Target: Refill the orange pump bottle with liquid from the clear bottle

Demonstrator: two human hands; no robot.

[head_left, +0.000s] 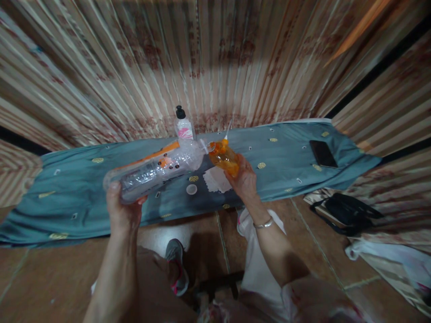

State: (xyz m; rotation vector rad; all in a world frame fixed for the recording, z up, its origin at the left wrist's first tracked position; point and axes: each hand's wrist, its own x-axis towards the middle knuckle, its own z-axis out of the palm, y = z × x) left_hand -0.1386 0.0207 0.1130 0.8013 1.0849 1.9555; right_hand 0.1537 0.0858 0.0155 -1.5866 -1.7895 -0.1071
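My left hand point(123, 208) is wrapped round the base of a large clear plastic bottle point(161, 168) with an orange label, tilted nearly on its side. Its neck points right and meets the mouth of a small orange bottle point(224, 158), which my right hand point(245, 177) grips at its lower end. A thin straw-like piece stands up from an orange part near that mouth. Beneath the two bottles a white paper or cloth point(217, 180) lies on the table cover, beside a round clear cap point(191, 189).
A bottle with a black pump top point(183, 123) stands behind the large bottle. On the teal cloth point(269, 179) to the right lies a dark phone point(323, 153). A black bag point(350, 210) rests beyond the table's front right edge. Striped curtains point(218, 67) hang behind.
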